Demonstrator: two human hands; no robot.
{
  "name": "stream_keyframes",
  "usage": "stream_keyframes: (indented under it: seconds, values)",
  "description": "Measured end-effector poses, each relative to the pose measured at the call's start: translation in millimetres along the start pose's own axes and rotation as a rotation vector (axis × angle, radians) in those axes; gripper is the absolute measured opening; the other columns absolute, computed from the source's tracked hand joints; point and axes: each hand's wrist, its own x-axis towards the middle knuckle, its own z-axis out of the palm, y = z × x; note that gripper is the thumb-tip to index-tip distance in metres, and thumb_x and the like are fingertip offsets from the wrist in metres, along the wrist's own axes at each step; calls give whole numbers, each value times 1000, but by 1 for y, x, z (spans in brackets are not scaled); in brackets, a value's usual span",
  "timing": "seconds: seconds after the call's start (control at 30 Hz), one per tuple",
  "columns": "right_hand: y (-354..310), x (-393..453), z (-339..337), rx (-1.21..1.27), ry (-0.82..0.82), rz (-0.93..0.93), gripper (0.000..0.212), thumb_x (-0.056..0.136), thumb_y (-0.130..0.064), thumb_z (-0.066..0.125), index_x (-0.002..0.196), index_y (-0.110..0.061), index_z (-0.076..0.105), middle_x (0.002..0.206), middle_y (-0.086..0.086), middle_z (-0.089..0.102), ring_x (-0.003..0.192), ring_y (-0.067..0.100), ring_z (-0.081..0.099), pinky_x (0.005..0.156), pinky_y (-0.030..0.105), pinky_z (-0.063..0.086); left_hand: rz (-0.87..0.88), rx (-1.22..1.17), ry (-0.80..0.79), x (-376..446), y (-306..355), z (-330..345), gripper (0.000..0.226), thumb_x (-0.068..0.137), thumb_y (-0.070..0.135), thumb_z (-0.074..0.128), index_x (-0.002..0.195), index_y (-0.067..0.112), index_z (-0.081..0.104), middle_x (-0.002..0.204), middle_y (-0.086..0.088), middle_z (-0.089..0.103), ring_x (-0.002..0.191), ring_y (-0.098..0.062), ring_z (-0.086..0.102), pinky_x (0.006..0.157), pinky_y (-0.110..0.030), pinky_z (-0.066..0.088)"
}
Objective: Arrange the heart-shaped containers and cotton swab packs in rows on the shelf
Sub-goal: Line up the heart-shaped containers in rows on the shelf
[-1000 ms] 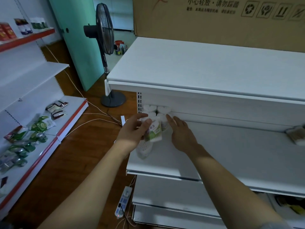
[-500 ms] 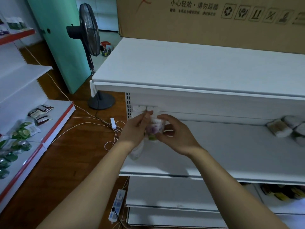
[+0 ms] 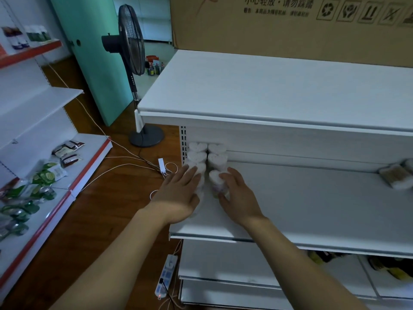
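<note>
**shelfwatcher:** Only one view here, the head cam. What's changed: the container that both hands were holding up in the air half a second ago is now down on the middle shelf [image 3: 312, 202], at the front of the right-hand row. So the heart-shaped containers [image 3: 206, 156] now sit in two rows at the far left end of the shelf, right by the slotted upright.

**tidy_tom:** Has it been let go, then?

**shelfwatcher:** Doesn't look like it. The right hand [image 3: 237, 195] has fingers and thumb curled round the front container [image 3: 215, 177], so I'd call that a grip. The left hand [image 3: 178, 191] lies flat with straight fingers against the front of the left row, holding nothing, more like nudging it straight.

**tidy_tom:** And the swab packs?

**shelfwatcher:** The cotton swab packs [image 3: 395, 177] are well apart at the right end of the same shelf, untouched. My guess is the hearts are nearly done and the packs come next.

**tidy_tom:** Versus a second ago?

**shelfwatcher:** Then the left hand held the container with a green label and the right was flat.
</note>
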Motion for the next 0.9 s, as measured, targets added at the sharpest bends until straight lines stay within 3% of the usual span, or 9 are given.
stream_keyframes:
  seconds: [0.2,0.3,0.43,0.6,0.8,0.9]
  values:
    - [4,10,13,-79,35,9,50,90,-10,63,139,-12,53,154,20,37,129,42,50,92,50,53,29,-23,-24,3,-1,2,60,103,37,26,159,22,13,168,5,-2,154,-15,-8,123,-38,5]
    - [5,13,14,-147,53,3,50,86,-9,69,135,-10,58,145,25,48,122,45,55,83,53,56,30,-8,-27,4,-1,2,74,90,48,8,159,23,14,168,5,1,154,-16,-4,123,-38,6]
    - [4,15,16,-206,72,3,49,81,-8,75,128,-8,63,134,29,56,108,49,62,71,52,58,29,-17,-25,6,-2,1,59,104,38,28,159,23,15,168,4,1,154,-16,-4,123,-38,4]
    - [6,16,19,-218,43,18,55,80,-6,75,132,-8,60,136,31,53,113,51,59,71,55,59,15,-54,-2,8,-2,2,57,104,32,36,158,22,21,167,4,8,154,-17,1,124,-41,10]
    - [3,11,8,-207,13,13,68,87,-12,65,151,-14,39,154,25,34,135,46,41,99,54,48,-26,-95,110,10,10,-6,52,106,36,35,155,21,27,165,1,17,153,-21,7,122,-42,12]
    - [5,4,-7,-263,49,26,65,90,-21,63,150,-13,41,153,24,37,139,43,39,107,54,42,-37,-87,175,18,24,-10,52,106,39,34,154,20,30,164,0,23,153,-21,10,123,-44,11]
